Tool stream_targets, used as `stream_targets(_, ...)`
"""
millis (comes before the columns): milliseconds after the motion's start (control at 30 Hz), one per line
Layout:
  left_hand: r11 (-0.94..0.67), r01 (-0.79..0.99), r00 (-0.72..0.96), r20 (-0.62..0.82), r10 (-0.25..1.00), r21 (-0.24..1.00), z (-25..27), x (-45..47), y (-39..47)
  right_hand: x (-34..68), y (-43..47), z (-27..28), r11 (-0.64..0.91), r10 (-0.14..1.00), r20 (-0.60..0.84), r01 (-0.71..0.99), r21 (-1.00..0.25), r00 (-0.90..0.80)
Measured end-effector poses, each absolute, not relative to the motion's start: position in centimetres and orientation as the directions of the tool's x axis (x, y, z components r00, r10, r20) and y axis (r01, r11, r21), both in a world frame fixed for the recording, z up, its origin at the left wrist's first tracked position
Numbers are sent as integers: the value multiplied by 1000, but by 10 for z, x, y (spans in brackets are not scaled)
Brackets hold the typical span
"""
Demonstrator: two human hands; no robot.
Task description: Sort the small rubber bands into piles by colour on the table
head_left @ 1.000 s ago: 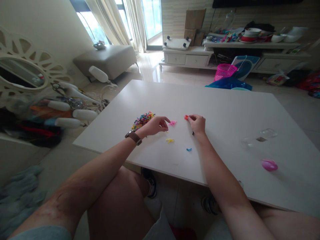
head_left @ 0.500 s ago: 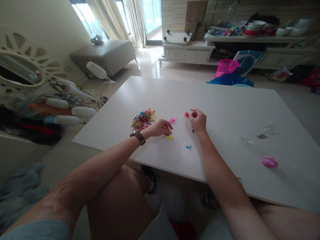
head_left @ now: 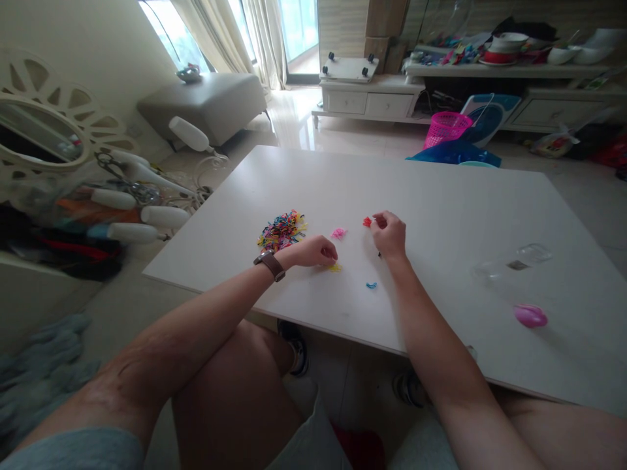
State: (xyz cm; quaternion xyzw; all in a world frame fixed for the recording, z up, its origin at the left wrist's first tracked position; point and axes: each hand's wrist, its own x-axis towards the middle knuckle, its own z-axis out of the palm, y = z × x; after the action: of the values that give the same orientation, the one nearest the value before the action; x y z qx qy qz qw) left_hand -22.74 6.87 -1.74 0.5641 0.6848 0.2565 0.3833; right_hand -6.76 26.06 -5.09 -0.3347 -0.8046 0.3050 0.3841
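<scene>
My left hand (head_left: 318, 250), a brown-strapped watch (head_left: 270, 265) on its wrist, is closed with fingertips down at a small yellow cluster (head_left: 335, 268). My right hand (head_left: 389, 233) is pinched at the edge of a red cluster (head_left: 367, 222). What either pinch holds, if anything, is too small to make out. Left of my left hand lies a mixed heap of tiny coloured loop-like pieces (head_left: 281, 230). Between and beyond the hands is a pink cluster (head_left: 339, 233). Nearer me lie a few blue pieces (head_left: 371, 285), and a dark piece (head_left: 379, 254) shows beside my right wrist.
On the right of the white table (head_left: 441, 196) are a clear bottle-like container (head_left: 533, 253) lying on its side and a glossy pink object (head_left: 530, 316). A floor lamp with white shades (head_left: 189, 134) stands past the left edge. A pink basket (head_left: 447, 129) is beyond the far edge.
The left fingers have curled down and closed at the yellow cluster. My right fingers have drawn together beside the red one. The whole view has shifted slightly.
</scene>
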Motion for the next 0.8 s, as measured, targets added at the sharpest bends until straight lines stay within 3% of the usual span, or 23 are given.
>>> stream_targets(200,263,586,-39,-298,954,766,-18,-228,69,-68,260,-51,593,765,413,291,-751,-494)
stream_targets(367,291,594,-116,-277,954,750,-5,-239,64,-67,260,-50,601,762,429,284,-747,-484)
stream_targets(633,442,501,-523,-146,839,744,13,-293,24,-67,259,-49,601,763,428,285,-747,-485)
stream_targets(800,475,641,-448,-209,869,602,9,-310,4,-67,257,-49,610,752,439,266,-747,-491)
